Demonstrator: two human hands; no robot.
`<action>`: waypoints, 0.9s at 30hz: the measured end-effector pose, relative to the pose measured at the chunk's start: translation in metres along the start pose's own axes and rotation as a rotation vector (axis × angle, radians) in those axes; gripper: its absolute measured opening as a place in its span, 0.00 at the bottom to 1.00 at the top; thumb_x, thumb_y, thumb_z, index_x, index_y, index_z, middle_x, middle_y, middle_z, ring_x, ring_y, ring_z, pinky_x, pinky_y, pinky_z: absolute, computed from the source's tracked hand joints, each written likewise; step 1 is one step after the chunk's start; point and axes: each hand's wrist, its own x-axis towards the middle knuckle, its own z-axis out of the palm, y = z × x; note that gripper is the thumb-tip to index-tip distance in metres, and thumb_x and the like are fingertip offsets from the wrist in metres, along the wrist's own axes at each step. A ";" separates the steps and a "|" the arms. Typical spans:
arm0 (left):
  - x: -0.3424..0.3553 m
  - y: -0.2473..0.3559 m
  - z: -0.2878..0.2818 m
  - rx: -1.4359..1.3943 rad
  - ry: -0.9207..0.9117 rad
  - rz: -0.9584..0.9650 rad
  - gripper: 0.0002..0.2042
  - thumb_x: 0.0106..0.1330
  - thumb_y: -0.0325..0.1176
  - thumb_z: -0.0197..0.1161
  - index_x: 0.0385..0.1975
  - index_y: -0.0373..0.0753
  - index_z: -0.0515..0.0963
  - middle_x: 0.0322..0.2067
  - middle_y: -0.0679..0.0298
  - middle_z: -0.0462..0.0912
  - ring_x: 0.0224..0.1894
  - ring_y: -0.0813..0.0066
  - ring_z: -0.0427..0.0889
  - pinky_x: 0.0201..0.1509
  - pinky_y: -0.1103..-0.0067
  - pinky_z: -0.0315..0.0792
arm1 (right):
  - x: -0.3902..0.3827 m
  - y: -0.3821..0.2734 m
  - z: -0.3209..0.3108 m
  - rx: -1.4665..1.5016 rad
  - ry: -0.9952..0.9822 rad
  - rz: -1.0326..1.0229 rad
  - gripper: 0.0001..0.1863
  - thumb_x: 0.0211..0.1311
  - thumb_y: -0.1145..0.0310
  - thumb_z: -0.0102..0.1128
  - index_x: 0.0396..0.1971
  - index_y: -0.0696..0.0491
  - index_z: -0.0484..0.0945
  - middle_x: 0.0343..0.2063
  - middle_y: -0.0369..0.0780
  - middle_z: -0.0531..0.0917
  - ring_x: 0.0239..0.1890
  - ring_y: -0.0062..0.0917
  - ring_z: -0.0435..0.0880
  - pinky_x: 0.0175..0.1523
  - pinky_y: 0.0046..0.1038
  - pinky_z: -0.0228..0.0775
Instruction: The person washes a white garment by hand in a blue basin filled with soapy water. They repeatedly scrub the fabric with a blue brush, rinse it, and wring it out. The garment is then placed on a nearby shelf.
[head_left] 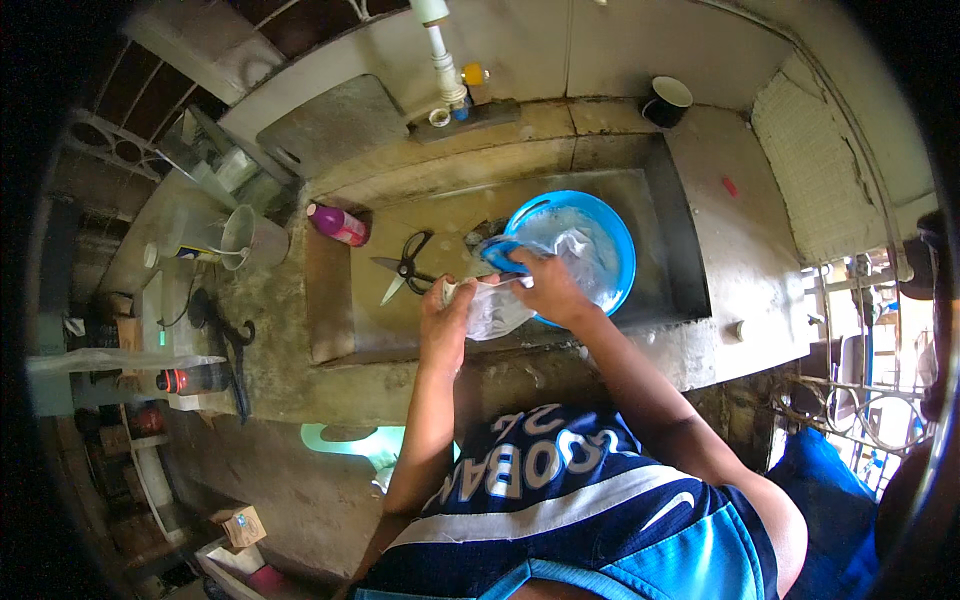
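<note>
My left hand (448, 305) grips a wet white cloth (495, 315), bunched at the front of the concrete sink (338, 330). My right hand (542, 282) is closed on a blue object (500, 252), seemingly a brush, just above the cloth. Behind my right hand sits a blue basin (618, 245) holding sudsy water and more pale cloth (575, 242). To the left in the sink lie open black-handled shears (410, 265), and a purple bottle (335, 223) rests on its side near the back left corner.
A white bucket (240, 240) and black-red bottle (195, 378) are on the left ledge. A white pipe (448, 80) descends behind the sink; a dark cup (660, 105) sits at back right. A metal grille (860, 400) stands right, a mint plastic item (360, 440) below the counter.
</note>
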 end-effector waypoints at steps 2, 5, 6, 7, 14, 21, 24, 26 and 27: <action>-0.005 0.009 0.001 0.212 0.094 0.036 0.10 0.69 0.34 0.68 0.40 0.37 0.74 0.29 0.71 0.77 0.29 0.85 0.72 0.33 0.82 0.67 | 0.003 0.008 -0.012 0.136 0.084 0.018 0.16 0.59 0.65 0.69 0.45 0.56 0.82 0.42 0.50 0.86 0.44 0.45 0.86 0.50 0.40 0.77; -0.009 0.009 -0.008 0.387 0.150 0.026 0.10 0.70 0.34 0.67 0.39 0.37 0.74 0.27 0.72 0.76 0.29 0.85 0.71 0.33 0.82 0.67 | 0.010 0.005 -0.051 0.193 -0.059 -0.008 0.15 0.60 0.66 0.69 0.44 0.55 0.82 0.42 0.50 0.86 0.43 0.47 0.86 0.49 0.41 0.77; -0.008 0.006 -0.010 0.426 0.140 0.011 0.10 0.70 0.34 0.67 0.39 0.37 0.74 0.27 0.72 0.76 0.29 0.85 0.71 0.33 0.82 0.67 | 0.013 0.011 -0.058 0.165 -0.036 -0.050 0.15 0.60 0.65 0.70 0.45 0.55 0.82 0.40 0.50 0.86 0.42 0.47 0.86 0.48 0.40 0.77; -0.007 0.003 -0.009 0.354 0.126 0.028 0.11 0.69 0.34 0.68 0.39 0.36 0.74 0.27 0.71 0.76 0.29 0.85 0.72 0.33 0.81 0.68 | 0.019 0.017 -0.064 0.138 -0.012 -0.092 0.16 0.59 0.65 0.70 0.45 0.55 0.82 0.39 0.50 0.87 0.41 0.47 0.86 0.48 0.40 0.77; 0.015 -0.022 -0.011 0.367 0.191 -0.020 0.13 0.67 0.35 0.68 0.44 0.33 0.78 0.37 0.64 0.83 0.37 0.78 0.77 0.42 0.77 0.72 | 0.045 -0.009 -0.068 -0.088 0.218 0.171 0.21 0.60 0.55 0.72 0.43 0.56 0.79 0.28 0.48 0.86 0.30 0.41 0.86 0.39 0.39 0.77; 0.017 -0.045 -0.038 0.329 0.268 0.026 0.11 0.68 0.31 0.62 0.44 0.32 0.80 0.41 0.59 0.83 0.43 0.73 0.78 0.48 0.75 0.72 | 0.012 -0.007 0.015 0.011 -0.054 -0.159 0.22 0.62 0.48 0.68 0.45 0.51 0.79 0.34 0.50 0.86 0.40 0.46 0.87 0.44 0.44 0.78; -0.013 -0.001 -0.007 0.655 0.241 0.137 0.11 0.67 0.29 0.61 0.45 0.29 0.79 0.40 0.58 0.84 0.43 0.72 0.78 0.50 0.73 0.71 | 0.015 0.040 -0.010 -0.347 -0.064 -0.047 0.26 0.62 0.43 0.65 0.48 0.49 0.81 0.34 0.50 0.87 0.40 0.46 0.87 0.45 0.45 0.79; -0.009 -0.003 -0.010 0.704 0.250 0.180 0.11 0.68 0.30 0.61 0.45 0.29 0.79 0.39 0.58 0.84 0.42 0.73 0.78 0.50 0.73 0.72 | 0.024 0.029 -0.034 -0.295 -0.175 0.016 0.24 0.61 0.44 0.66 0.41 0.52 0.81 0.31 0.48 0.87 0.37 0.46 0.87 0.43 0.45 0.78; -0.009 -0.005 -0.010 0.733 0.247 0.195 0.11 0.68 0.30 0.61 0.44 0.29 0.79 0.39 0.58 0.84 0.41 0.73 0.79 0.50 0.73 0.72 | 0.020 0.021 -0.037 -0.285 -0.103 -0.029 0.24 0.60 0.45 0.67 0.39 0.52 0.80 0.30 0.47 0.87 0.36 0.46 0.87 0.42 0.45 0.78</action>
